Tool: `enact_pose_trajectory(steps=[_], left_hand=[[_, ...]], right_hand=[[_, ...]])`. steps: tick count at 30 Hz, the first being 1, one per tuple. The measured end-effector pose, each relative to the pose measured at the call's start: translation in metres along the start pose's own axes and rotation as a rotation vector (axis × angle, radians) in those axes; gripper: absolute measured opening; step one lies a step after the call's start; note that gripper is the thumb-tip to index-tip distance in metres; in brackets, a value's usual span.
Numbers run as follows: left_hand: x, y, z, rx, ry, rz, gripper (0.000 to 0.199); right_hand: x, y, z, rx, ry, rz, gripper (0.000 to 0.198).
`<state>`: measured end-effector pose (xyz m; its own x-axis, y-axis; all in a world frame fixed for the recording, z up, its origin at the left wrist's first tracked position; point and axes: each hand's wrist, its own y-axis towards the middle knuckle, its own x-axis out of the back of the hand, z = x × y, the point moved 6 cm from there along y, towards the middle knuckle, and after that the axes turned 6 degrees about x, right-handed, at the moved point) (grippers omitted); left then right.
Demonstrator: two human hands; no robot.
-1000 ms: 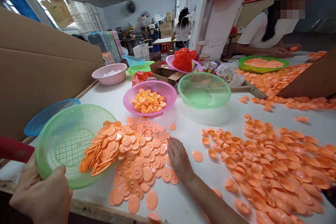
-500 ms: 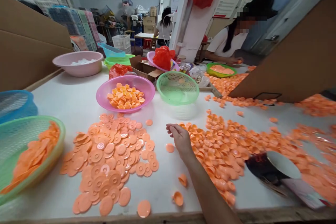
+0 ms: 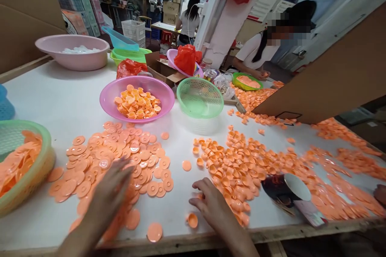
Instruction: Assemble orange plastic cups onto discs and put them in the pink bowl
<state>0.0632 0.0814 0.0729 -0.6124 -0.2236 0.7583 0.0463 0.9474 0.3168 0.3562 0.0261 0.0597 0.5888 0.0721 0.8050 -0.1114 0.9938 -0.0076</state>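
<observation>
My left hand (image 3: pixel 110 192) hovers over or touches a pile of flat round orange plastic discs (image 3: pixel 152 188). Its fingers are smeared by motion, so whether it holds a disc is unclear. My right hand (image 3: pixel 209 200) has thumb and fingertips apart around a small orange plastic cup (image 3: pixel 198 196), mostly hidden between them. Just below lies another small cup (image 3: pixel 192 220) with its hollow side showing. Right of that hand spreads a heap of such cups (image 3: pixel 238 164). A single disc (image 3: pixel 186 165) lies between the piles, and one more disc (image 3: pixel 155 232) is near the front edge.
A pink bowl (image 3: pixel 105 102) holds orange cups. Beside it stands a green mesh basket (image 3: pixel 200 104); another green basket (image 3: pixel 45 148) with orange pieces is at left. A dark, shiny picture-covered item (image 3: pixel 279 192) lies at right. Across the table, a person (image 3: pixel 256 54) handles orange pieces beside a cardboard panel (image 3: pixel 325 76).
My left hand has come into view over the discs. My right hand has drawn back toward the front edge, to the small cup. The view has shifted to the right.
</observation>
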Motion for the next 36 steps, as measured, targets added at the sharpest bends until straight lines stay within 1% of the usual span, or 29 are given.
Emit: enact_pose_trajectory(steps=[2, 4, 5, 6, 8, 9, 11, 13, 15, 18, 19, 21, 24, 26, 31, 34, 36], left_hand=[[-0.042, 0.007, -0.022, -0.150, 0.074, 0.122, 0.032], [-0.084, 0.003, -0.046, -0.275, 0.177, 0.224, 0.035], [-0.101, -0.002, -0.055, -0.319, 0.218, 0.265, 0.040], [-0.114, -0.010, -0.063, -0.366, 0.244, 0.295, 0.046], [-0.128, -0.026, -0.070, -0.451, 0.273, 0.312, 0.058], [-0.129, -0.032, -0.069, -0.471, 0.285, 0.302, 0.064], [-0.124, -0.037, -0.058, -0.461, 0.299, 0.259, 0.076], [-0.115, -0.036, -0.044, -0.429, 0.300, 0.223, 0.079], [-0.105, -0.031, -0.036, -0.418, 0.282, 0.194, 0.070], [-0.096, -0.020, -0.043, -0.393, 0.208, 0.195, 0.035], [-0.096, -0.015, -0.048, -0.363, 0.186, 0.216, 0.028], [-0.102, -0.004, -0.057, -0.264, 0.172, 0.299, 0.021], [-0.115, 0.007, -0.063, -0.069, 0.160, 0.428, 0.025], [-0.121, 0.010, -0.062, 0.033, 0.102, 0.483, 0.028], [-0.122, 0.012, -0.053, 0.175, -0.090, 0.596, 0.017], [-0.120, 0.020, -0.052, 0.324, -0.319, 0.636, 0.019], [-0.121, 0.026, -0.054, 0.435, -0.406, 0.645, 0.017]], right_hand=[[-0.002, -0.005, -0.002, 0.029, -0.041, -0.006, 0.024], [-0.005, -0.009, -0.006, 0.039, -0.064, -0.017, 0.027], [-0.007, -0.010, -0.009, 0.033, -0.069, -0.016, 0.027], [-0.009, -0.011, -0.012, 0.017, -0.071, -0.010, 0.026], [-0.012, -0.013, -0.016, -0.029, -0.058, 0.019, 0.026], [-0.013, -0.014, -0.018, -0.054, -0.042, 0.034, 0.027], [-0.011, -0.013, -0.019, -0.100, 0.012, 0.035, 0.026], [-0.008, -0.008, -0.020, -0.151, 0.103, -0.006, 0.021], [-0.007, 0.001, -0.021, -0.215, 0.225, -0.062, 0.015], [-0.014, 0.022, -0.021, -0.290, 0.395, -0.128, 0.013], [-0.018, 0.031, -0.020, -0.302, 0.432, -0.139, 0.012], [-0.030, 0.048, -0.017, -0.319, 0.477, -0.143, 0.011], [-0.046, 0.066, -0.013, -0.340, 0.495, -0.109, 0.010], [-0.052, 0.072, -0.011, -0.331, 0.469, -0.085, 0.011], [-0.051, 0.073, -0.006, -0.279, 0.352, -0.085, 0.012], [-0.049, 0.073, -0.003, -0.254, 0.312, -0.073, 0.013], [-0.047, 0.074, 0.000, -0.234, 0.282, -0.068, 0.013]])
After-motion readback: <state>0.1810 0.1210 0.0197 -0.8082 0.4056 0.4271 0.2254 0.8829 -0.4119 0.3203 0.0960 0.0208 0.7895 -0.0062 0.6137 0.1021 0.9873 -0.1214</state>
